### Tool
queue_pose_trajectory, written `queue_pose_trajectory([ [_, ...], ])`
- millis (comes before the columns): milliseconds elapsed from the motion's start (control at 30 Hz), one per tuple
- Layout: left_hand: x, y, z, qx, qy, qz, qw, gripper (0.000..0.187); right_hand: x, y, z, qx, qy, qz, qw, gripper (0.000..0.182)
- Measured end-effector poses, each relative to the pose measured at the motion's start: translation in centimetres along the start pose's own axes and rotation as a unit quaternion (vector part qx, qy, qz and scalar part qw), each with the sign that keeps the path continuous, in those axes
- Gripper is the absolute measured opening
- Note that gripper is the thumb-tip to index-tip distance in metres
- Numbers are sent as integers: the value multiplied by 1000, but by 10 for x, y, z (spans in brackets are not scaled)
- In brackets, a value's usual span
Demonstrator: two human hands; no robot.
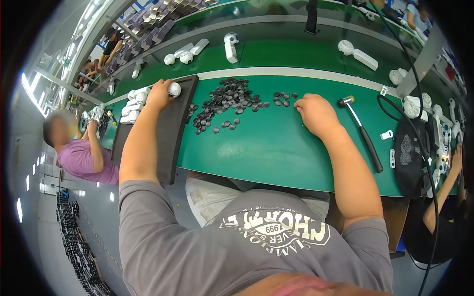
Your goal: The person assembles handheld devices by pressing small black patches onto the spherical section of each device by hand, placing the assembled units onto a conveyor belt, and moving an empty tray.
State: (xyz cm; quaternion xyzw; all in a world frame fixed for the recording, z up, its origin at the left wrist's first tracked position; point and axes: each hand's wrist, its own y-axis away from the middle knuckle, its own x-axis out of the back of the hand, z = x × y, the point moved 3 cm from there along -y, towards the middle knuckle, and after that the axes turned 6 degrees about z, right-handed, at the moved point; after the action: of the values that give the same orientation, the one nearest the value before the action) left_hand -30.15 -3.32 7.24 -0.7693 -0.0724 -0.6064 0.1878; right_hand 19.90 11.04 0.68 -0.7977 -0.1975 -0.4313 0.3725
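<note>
Grey T-shirt cloth [212,256] lies nearest the camera, just off the near edge of the green worktop [256,158]. Across the worktop's left edge sits a dark tray [173,123], where the left hand [160,94] has its grip closed on a white round-ended unit [174,90] near the far right corner; more white units [131,107] stand grouped to its left. Small dark pieces [229,96] are heaped toward the worktop's far edge, right of the tray. Beside a smaller cluster [282,101], the right hand [317,114] curls its fingers; whether they pinch anything, I cannot tell. Toward the right edge rests a hammer [370,148], untouched. Work looks partway along: several units are gathered in the tray, yet many dark pieces lie loose. Whether the units are finished cannot be told.
</note>
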Motion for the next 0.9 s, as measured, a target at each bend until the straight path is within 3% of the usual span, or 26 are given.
queue_pose_trajectory([
  [67, 7, 4, 0, -14, 14, 25, 999, 67, 3, 0, -3, -10, 28, -46, 998, 13],
  [100, 12, 4, -5, 20, 62, 70, 995, 63, 3, 1, -4, -17, 41, -69, 997, 15],
  [167, 22, 6, -10, 85, 158, 156, 971, 57, 0, 5, -7, -13, 43, -52, 998, 14],
  [200, 25, 5, -7, 80, 161, 157, 971, 57, -1, 7, -7, -4, 45, -38, 998, 14],
  [233, 35, 5, -3, 91, 286, 209, 931, 54, 4, 7, -11, 5, 48, -25, 999, 13],
  [300, 53, 3, 6, 107, 521, 295, 794, 48, 16, 4, -17, 5, 25, 2, 1000, 12],
  [333, 63, 3, 22, 103, 527, 292, 791, 48, 25, 1, -24, 9, -3, 28, 1000, 11],
  [400, 77, 10, 77, 37, 766, 211, 606, 41, 45, -1, -39, 12, -25, 47, 999, 10],
  [500, 69, 23, 176, -6, 884, 35, 467, 38, 75, -2, -55, -67, -235, 100, 965, 10],
  [533, 63, 29, 212, -3, 911, -34, 410, 40, 73, -1, -53, -70, -230, 95, 966, 10],
  [600, 42, 39, 270, 55, 935, -123, 328, 42, 78, 3, -54, 146, -142, 301, 932, 17],
  [633, 35, 43, 290, 57, 936, -131, 322, 42, 80, 10, -55, 251, -91, 393, 880, 21],
  [733, 12, 53, 330, 74, 930, -221, 284, 45, 73, 21, -53, 249, -52, 388, 886, 26],
  [833, -4, 61, 343, 82, 909, -216, 347, 50, 62, 23, -46, 240, -42, 366, 898, 26],
  [900, -8, 62, 343, 70, 904, -216, 361, 52, 57, 17, -42, 247, -53, 346, 904, 24],
])
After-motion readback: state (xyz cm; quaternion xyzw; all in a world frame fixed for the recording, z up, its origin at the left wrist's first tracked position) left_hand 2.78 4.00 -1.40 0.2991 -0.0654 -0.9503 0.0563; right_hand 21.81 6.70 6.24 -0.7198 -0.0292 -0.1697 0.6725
